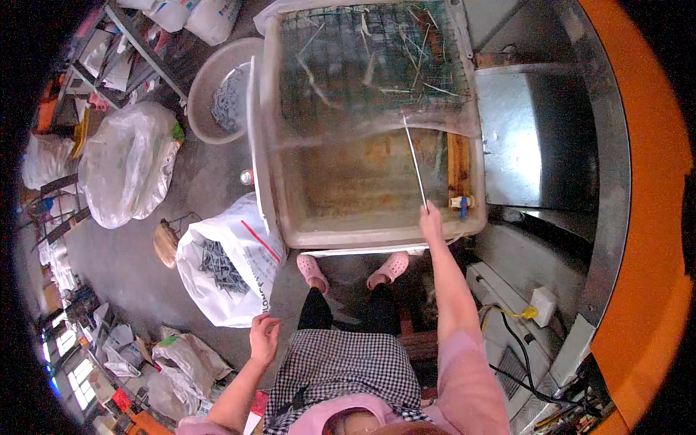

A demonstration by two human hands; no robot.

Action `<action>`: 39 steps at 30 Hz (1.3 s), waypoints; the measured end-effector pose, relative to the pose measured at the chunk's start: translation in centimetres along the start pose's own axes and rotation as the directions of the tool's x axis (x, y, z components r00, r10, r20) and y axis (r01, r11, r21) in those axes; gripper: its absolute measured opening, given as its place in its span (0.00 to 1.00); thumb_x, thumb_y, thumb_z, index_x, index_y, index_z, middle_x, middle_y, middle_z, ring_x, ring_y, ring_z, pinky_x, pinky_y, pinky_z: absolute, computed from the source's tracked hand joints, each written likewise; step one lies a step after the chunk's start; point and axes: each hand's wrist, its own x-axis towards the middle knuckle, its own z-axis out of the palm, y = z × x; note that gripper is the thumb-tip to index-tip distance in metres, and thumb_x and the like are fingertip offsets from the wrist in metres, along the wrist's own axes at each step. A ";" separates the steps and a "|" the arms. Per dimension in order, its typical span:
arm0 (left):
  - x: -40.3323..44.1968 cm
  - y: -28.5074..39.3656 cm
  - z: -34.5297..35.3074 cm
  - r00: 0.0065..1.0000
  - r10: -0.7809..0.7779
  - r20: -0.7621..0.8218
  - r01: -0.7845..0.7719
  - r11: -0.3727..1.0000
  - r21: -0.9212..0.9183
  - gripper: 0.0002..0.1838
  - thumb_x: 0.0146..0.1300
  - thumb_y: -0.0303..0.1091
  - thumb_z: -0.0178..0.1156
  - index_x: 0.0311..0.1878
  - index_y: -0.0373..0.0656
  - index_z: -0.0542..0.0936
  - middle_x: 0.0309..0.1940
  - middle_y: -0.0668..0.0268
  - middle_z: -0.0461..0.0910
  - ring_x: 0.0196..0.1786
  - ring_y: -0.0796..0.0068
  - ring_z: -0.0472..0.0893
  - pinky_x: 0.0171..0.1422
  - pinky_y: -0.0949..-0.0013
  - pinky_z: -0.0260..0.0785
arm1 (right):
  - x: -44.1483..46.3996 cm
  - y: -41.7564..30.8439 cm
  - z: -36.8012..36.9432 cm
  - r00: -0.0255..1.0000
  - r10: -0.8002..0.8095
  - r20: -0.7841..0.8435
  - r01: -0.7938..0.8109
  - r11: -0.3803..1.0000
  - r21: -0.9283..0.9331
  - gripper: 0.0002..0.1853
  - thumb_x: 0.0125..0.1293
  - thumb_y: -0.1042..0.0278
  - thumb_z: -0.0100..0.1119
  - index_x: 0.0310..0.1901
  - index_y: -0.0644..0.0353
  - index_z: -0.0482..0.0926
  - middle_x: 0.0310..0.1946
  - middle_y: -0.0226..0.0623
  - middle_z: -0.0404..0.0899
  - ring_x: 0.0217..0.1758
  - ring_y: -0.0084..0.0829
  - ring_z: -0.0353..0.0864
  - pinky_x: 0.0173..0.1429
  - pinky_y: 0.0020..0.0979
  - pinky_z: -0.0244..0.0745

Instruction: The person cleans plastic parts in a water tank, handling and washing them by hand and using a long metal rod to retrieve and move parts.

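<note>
My right hand [431, 223] grips one end of a thin metal rod [415, 156]. The rod slants away over a large plastic tub [362, 238] of brownish water, its far tip near the water's edge against a green mesh [290, 72]. Several pale, thin strips lie scattered on that mesh; their kind is unclear. Loosely curled and holding nothing, my left hand [264, 339] hangs in the air by a white woven sack [246, 290]. Grey, thin plastic-looking pieces [220, 267] fill the sack's open mouth.
A round basin [199, 119] with more grey pieces stands left of the tub. Clear plastic bags [127, 163] sit farther left. A blue-handled valve [462, 205] is in the tub's right corner. Cables [518, 362] and an orange machine frame [652, 217] are on the right.
</note>
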 end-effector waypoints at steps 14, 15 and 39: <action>-0.2 1.3 -1.4 0.999 0.040 -0.005 -0.040 0.998 0.058 0.06 0.51 0.23 0.57 0.34 0.38 0.76 0.43 0.54 0.69 0.39 0.61 0.76 0.34 0.69 0.73 | -7.1 -0.2 -5.5 0.994 0.039 0.104 -0.003 0.945 -0.327 0.18 0.63 0.63 0.43 0.53 0.56 0.67 0.32 0.57 0.74 0.38 0.54 0.73 0.42 0.44 0.67; -0.4 1.2 -1.5 0.998 0.060 -0.003 -0.059 0.994 0.088 0.06 0.51 0.23 0.57 0.34 0.38 0.76 0.43 0.53 0.69 0.38 0.61 0.76 0.34 0.69 0.73 | -8.5 0.1 -6.8 0.983 0.046 0.180 0.041 0.891 -0.452 0.18 0.63 0.63 0.43 0.54 0.56 0.66 0.31 0.57 0.74 0.37 0.55 0.73 0.40 0.45 0.67; -1.6 -2.8 -1.6 0.999 -0.035 -0.014 0.035 0.999 -0.011 0.06 0.50 0.24 0.57 0.34 0.38 0.76 0.43 0.52 0.69 0.39 0.61 0.76 0.33 0.70 0.74 | -7.8 -2.4 -6.6 0.974 0.070 0.217 0.029 0.907 -0.419 0.20 0.65 0.60 0.40 0.56 0.60 0.63 0.38 0.59 0.73 0.43 0.56 0.71 0.46 0.47 0.67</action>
